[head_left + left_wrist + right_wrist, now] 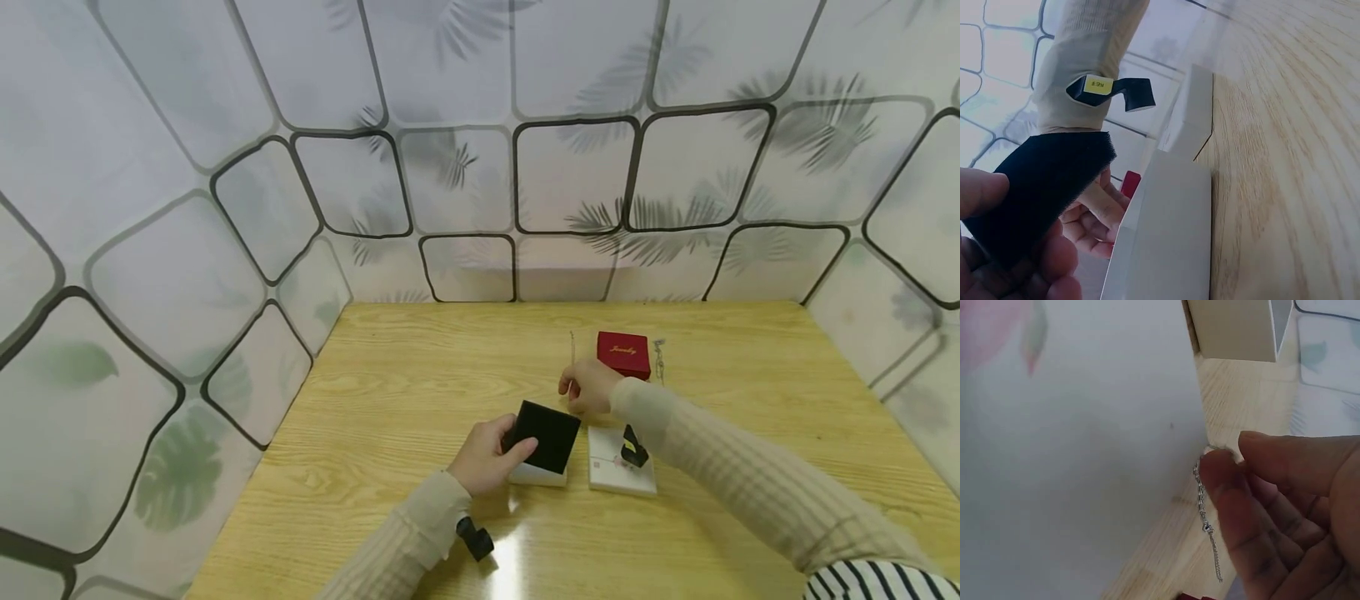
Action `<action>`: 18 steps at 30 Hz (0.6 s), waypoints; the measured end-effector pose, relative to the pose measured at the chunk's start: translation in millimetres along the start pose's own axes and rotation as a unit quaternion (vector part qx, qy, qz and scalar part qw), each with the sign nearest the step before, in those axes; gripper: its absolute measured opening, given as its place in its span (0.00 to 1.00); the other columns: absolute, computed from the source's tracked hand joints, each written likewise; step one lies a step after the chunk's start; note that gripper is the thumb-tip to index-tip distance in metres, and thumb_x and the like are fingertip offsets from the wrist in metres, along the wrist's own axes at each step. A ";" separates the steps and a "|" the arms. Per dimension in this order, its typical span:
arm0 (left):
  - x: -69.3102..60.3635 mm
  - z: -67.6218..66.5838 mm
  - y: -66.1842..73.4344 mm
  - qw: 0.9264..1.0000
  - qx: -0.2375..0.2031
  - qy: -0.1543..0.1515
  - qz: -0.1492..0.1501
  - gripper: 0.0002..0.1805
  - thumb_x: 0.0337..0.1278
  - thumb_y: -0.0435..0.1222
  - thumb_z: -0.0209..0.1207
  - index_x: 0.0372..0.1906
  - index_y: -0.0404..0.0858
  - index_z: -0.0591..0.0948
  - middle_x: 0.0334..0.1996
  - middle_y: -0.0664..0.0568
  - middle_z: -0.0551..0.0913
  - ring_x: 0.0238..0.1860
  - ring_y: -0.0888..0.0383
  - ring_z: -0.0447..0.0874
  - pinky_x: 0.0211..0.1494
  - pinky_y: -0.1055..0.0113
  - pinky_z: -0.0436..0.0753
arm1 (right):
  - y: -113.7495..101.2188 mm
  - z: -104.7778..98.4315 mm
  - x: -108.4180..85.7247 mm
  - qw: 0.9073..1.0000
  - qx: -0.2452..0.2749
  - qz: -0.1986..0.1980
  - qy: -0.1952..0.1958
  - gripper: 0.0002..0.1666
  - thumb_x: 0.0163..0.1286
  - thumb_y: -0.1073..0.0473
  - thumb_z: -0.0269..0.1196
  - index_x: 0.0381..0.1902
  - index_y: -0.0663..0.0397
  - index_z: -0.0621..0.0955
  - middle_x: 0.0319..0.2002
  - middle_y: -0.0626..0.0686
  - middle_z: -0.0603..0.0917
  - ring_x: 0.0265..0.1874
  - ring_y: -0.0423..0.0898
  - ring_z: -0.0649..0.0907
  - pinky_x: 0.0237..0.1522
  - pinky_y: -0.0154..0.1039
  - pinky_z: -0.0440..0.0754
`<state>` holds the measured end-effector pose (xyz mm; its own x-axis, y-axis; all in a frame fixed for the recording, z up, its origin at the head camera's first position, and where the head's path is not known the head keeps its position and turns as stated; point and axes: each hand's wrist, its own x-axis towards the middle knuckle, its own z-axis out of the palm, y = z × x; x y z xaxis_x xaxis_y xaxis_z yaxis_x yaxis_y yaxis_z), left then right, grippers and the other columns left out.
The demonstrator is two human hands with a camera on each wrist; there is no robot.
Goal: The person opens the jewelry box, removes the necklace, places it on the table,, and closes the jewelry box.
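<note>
My left hand (483, 457) grips a square black foam pad (551, 437), thumb on its face, tilted above an open white box (538, 477). The left wrist view shows the pad (1054, 181) apart from the box wall (1172, 219). Farther back, my right hand (591, 387) pinches a thin silver chain (1200, 494) between thumb and forefinger. Part of the chain hangs below the fingertips in the right wrist view; in the head view its far end (572, 343) lies on the table. The box's inside is hidden by the pad.
A white lid (609, 477) with a pink flower print lies right of the open box, partly under the right forearm. Behind it sits a red jewelry box (624, 352), with another silver chain (658, 358) beside it. Patterned fabric walls (465, 183) surround the wooden table (405, 367).
</note>
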<state>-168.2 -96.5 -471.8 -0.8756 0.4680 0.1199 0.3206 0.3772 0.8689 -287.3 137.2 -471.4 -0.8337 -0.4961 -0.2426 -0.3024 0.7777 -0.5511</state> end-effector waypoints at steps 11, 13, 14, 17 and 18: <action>5.0 -2.5 -10.8 0.999 -0.024 0.036 0.001 0.18 0.69 0.43 0.54 0.56 0.37 0.71 0.37 0.47 0.86 0.26 0.58 0.81 0.29 0.70 0.78 | -20.9 -22.5 -38.0 0.988 0.005 -0.101 0.118 0.12 0.71 0.54 0.60 0.48 0.51 0.80 0.41 0.49 0.84 0.38 0.43 0.82 0.44 0.47 0.82; 5.6 -3.0 -10.9 0.998 -0.041 0.041 0.009 0.18 0.70 0.42 0.54 0.56 0.36 0.69 0.39 0.45 0.86 0.27 0.54 0.83 0.29 0.70 0.78 | -27.8 -20.3 -49.1 0.978 0.008 -0.158 0.136 0.18 0.69 0.50 0.62 0.53 0.50 0.78 0.47 0.49 0.82 0.43 0.45 0.81 0.47 0.48 0.81; 5.9 -3.0 -10.7 0.998 -0.049 0.044 0.011 0.18 0.70 0.41 0.54 0.57 0.35 0.68 0.40 0.45 0.86 0.29 0.52 0.84 0.29 0.69 0.79 | -30.9 -17.3 -54.1 0.973 -0.001 -0.184 0.139 0.25 0.66 0.47 0.64 0.57 0.50 0.76 0.51 0.49 0.80 0.47 0.46 0.80 0.49 0.49 0.80; 7.3 -2.7 -9.5 0.997 -0.058 0.051 0.014 0.18 0.70 0.40 0.53 0.56 0.35 0.68 0.39 0.44 0.86 0.30 0.47 0.85 0.29 0.69 0.80 | -36.7 -4.6 -65.8 0.962 -0.039 -0.239 0.129 0.49 0.55 0.40 0.71 0.69 0.51 0.65 0.64 0.51 0.70 0.59 0.49 0.73 0.58 0.51 0.75; 7.9 -2.4 -9.1 0.997 -0.058 0.051 0.015 0.18 0.70 0.40 0.53 0.57 0.35 0.67 0.39 0.44 0.86 0.30 0.47 0.85 0.29 0.69 0.80 | -37.9 0.1 -68.5 0.961 -0.054 -0.243 0.123 0.56 0.51 0.38 0.73 0.71 0.50 0.61 0.66 0.52 0.66 0.62 0.49 0.71 0.60 0.50 0.73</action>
<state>-178.9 -98.2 -477.7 -0.9006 0.3910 0.1896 0.3083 0.2673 0.9130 -218.6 141.7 -434.0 -0.6623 -0.7143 0.2260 -0.7184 0.5198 -0.4624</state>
